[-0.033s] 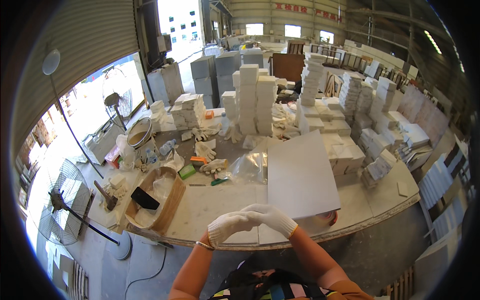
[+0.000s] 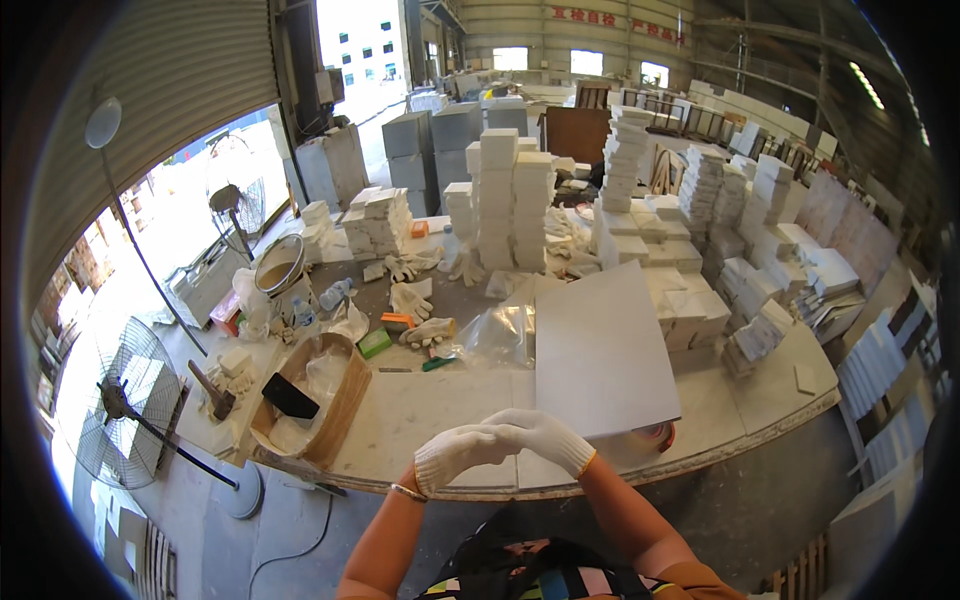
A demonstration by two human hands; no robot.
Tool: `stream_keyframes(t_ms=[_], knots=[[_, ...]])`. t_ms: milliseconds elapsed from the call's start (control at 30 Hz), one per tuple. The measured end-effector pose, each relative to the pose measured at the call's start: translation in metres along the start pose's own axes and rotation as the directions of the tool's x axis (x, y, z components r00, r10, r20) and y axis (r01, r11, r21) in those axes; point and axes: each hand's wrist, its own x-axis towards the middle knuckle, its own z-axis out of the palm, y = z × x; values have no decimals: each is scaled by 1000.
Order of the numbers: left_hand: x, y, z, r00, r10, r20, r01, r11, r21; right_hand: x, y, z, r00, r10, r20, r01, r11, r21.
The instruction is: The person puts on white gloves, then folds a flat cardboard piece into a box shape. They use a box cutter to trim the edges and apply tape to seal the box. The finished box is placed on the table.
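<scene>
Both my hands wear white knitted gloves and meet over the near edge of the worktable (image 2: 430, 400). My left hand (image 2: 453, 456) reaches in toward the right with its fingers extended, partly covered by the other glove. Across its fingertips lies my right hand (image 2: 548, 436), its fingers stretched out and pointing left. Nothing shows between the hands. Just beyond my right hand is a large pale flat panel (image 2: 605, 350), with a roundish red thing (image 2: 660, 435) partly under its near edge. To the left stands a wooden tray (image 2: 345, 400) holding clear plastic and a black phone-like slab (image 2: 290, 396).
Stacks of white blocks (image 2: 495, 200) rise at the back and right. Loose gloves (image 2: 428, 332), a green box (image 2: 375, 344), clear plastic film (image 2: 495, 340) and a bucket (image 2: 280, 268) crowd the left and middle. A hammer (image 2: 212, 392) lies far left, near a standing fan (image 2: 115, 400).
</scene>
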Motion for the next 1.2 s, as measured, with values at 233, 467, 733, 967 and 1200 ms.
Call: stream_keyframes(t_ms=[233, 467, 733, 967, 1200], knots=[[-10, -6, -8, 996, -91, -26, 88, 993, -80, -5, -2, 13, 981, -178, -74, 143, 930, -339], [-26, 10, 14, 991, -108, 83, 116, 989, -93, -1, 3, 9, 919, -314, -239, 154, 843, -515], [-40, 10, 24, 994, -87, 59, 99, 961, -259, -4, -8, 19, 806, -453, -381, 228, 832, -506], [-43, 13, 24, 987, -161, -7, 159, 978, -133, 3, -10, 19, 809, -474, -348, 252, 814, -523], [-46, 6, 30, 939, -344, 0, 341, 930, 139, 3, -7, 18, 827, -493, -269, 270, 768, -580]])
